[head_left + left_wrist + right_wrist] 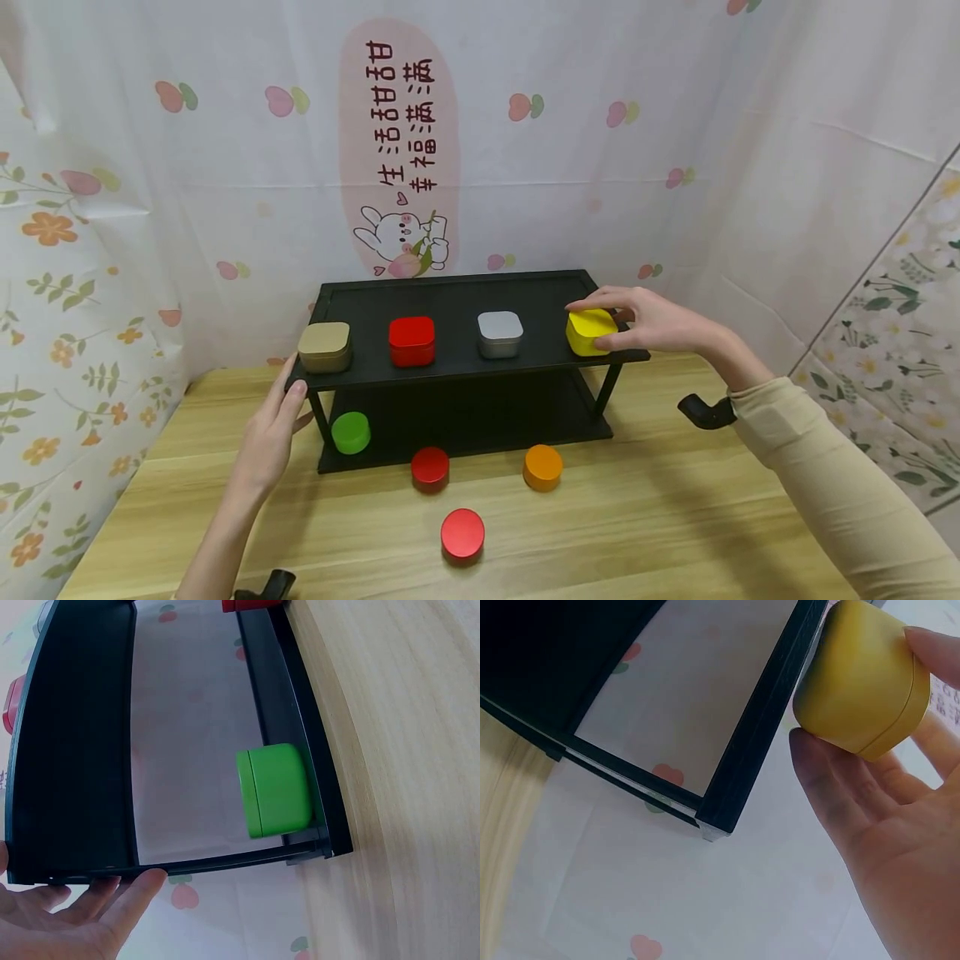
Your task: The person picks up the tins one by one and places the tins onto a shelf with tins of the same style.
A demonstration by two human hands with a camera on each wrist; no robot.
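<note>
My right hand (645, 321) grips a yellow square tin (591, 332) with rounded corners, thumb on the near side and fingers on the far side. The tin is at the right end of the black two-tier shelf (450, 292); whether it rests fully on the board I cannot tell. In the right wrist view, fingers and thumb close around the yellow tin (862, 679). My left hand (266, 433) holds the shelf's left end, beside a tan square tin (325, 347). The left wrist view shows its fingers (142, 896) against the upper board's end.
A red square tin (412, 342) and a silver one (500, 335) stand on the upper board. A round green tin (351, 432) sits on the lower tier. Round red tins (431, 469) (462, 535) and an orange tin (543, 467) lie on the wooden table before the shelf. Patterned cloth hangs behind.
</note>
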